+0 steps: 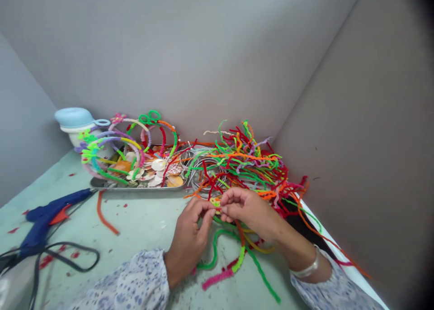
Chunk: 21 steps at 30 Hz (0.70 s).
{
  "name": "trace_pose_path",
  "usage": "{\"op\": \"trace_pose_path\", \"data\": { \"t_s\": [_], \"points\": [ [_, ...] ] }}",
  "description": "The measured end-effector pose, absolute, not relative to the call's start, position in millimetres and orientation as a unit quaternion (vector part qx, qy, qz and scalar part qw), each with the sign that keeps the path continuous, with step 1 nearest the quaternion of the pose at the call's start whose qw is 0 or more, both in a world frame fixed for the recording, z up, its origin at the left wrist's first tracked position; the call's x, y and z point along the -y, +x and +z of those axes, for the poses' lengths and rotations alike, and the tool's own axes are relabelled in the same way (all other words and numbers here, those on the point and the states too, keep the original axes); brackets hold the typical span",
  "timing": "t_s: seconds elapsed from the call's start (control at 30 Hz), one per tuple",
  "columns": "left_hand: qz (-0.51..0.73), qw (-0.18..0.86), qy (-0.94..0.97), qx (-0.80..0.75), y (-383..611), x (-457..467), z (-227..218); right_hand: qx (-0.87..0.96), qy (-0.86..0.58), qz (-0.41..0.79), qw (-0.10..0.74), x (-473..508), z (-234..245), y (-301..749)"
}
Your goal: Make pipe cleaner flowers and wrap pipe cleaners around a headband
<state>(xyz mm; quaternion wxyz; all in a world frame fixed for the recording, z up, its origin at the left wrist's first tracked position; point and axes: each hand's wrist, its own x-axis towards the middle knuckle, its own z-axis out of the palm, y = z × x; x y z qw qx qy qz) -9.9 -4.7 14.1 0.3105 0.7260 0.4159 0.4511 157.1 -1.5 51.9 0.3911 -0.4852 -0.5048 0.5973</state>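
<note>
My left hand (191,228) and my right hand (249,210) meet over the table, thumbs and fingertips pinched close together. Between them is a small yellow-green and red pipe cleaner piece (214,203), partly hidden by the fingers. Below the hands lies a curved band wrapped in orange, lime and pink pipe cleaner (219,279). Loose green pipe cleaners (262,274) and a yellow one (257,246) spread out around it. A large tangled heap of coloured pipe cleaners (251,165) rises just behind my right hand.
At the left rests a blue glue gun (44,219) with a dark cord (77,268). Behind it, a metal tray (142,189) holds shells and several fuzzy-wrapped hoops (139,151). A white cup with a blue lid (74,117) stands near the wall. Wire coils (200,183) lie beside the tray.
</note>
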Motion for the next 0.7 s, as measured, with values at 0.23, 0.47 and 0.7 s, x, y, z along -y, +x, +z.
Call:
{"op": "trace_pose_path", "data": {
  "t_s": [0.23, 0.47, 0.7],
  "points": [
    [0.471, 0.330, 0.699, -0.425, -8.9, 6.8, 16.1, 0.561, -0.512, 0.538, 0.365, 4.0, 62.7, 161.4],
    [0.449, 0.376, 0.699, -0.410, -9.8, 8.6, 18.5, 0.671, -0.542, 0.391, 0.320, 12.0, 64.3, 153.1],
    [0.451, 0.426, 0.674, -0.401, -9.1, 8.5, 20.2, 0.589, -0.543, 0.498, 0.333, 9.8, 57.8, 150.2]
  ]
}}
